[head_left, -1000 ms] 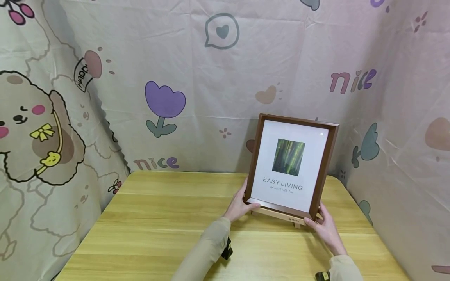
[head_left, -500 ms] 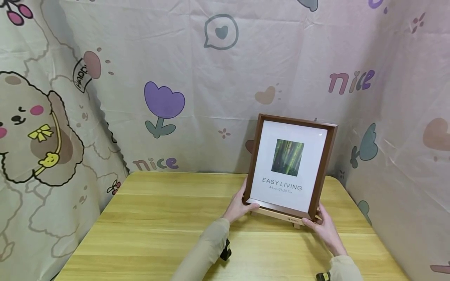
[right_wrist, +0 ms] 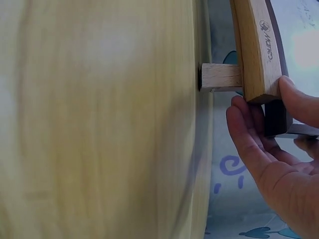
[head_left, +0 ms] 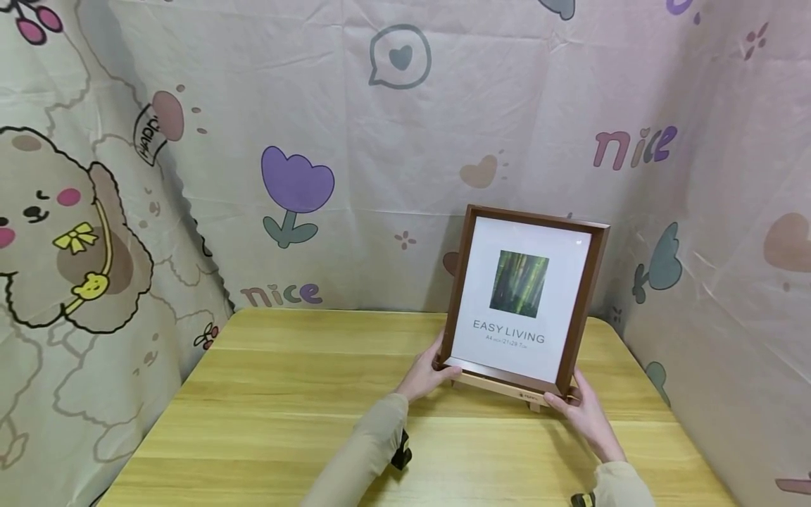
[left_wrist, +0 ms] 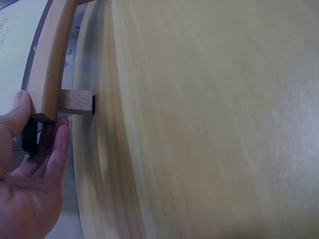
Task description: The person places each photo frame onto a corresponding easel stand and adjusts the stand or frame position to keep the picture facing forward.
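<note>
A brown picture frame [head_left: 518, 299] with a white mat, a small green forest print and the words "EASY LIVING" leans back on a small wooden easel [head_left: 500, 386]. My left hand [head_left: 424, 374] holds the frame's lower left corner, thumb on the front and fingers behind. At the lower right corner, my right hand [head_left: 588, 417] grips the same way. The left wrist view shows the easel's ledge [left_wrist: 49, 62] beside the thumb, with a square foot [left_wrist: 76, 101] down at the tabletop. Printed lettering marks the ledge [right_wrist: 256, 47] in the right wrist view. The frame hides the easel's upper part.
The wooden table [head_left: 285, 394] extends to the left and in front of the frame. A printed cloth [head_left: 380, 141] hangs behind it and along both sides. Black wrist cameras sit at the left sleeve [head_left: 364, 451] and the right sleeve [head_left: 624, 486].
My left hand and forearm have shifted slightly left, the thumb sliding outward along the frame's bottom edge. The frame, easel and right hand stay almost the same.
</note>
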`<state>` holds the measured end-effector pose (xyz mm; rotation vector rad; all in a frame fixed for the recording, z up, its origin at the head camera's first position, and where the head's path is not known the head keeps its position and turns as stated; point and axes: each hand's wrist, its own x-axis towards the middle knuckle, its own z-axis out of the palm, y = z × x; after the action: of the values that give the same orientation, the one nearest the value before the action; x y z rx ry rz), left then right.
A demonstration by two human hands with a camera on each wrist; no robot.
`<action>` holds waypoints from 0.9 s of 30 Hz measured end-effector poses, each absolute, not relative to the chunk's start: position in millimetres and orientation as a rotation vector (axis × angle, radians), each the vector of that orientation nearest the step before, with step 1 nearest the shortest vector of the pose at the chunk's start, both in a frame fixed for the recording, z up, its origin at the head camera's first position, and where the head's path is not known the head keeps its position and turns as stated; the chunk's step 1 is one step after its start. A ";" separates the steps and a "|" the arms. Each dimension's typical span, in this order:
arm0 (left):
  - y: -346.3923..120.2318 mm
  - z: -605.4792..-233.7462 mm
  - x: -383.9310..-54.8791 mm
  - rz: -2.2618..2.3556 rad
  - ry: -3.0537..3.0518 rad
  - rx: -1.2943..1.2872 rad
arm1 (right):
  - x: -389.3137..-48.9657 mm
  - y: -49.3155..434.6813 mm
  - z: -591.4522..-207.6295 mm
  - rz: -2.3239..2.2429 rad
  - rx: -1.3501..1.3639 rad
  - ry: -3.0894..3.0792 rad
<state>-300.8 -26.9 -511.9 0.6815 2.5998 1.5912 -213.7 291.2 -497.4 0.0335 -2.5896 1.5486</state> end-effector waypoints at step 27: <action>-36.1 -512.4 -298.4 1.615 2.586 0.667 | -217.5 280.4 -497.1 1.512 -0.010 -2.584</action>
<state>-298.4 -36.1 -512.4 0.6675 2.5864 1.6153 -217.5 280.4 -497.1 -0.0098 -2.5844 1.5122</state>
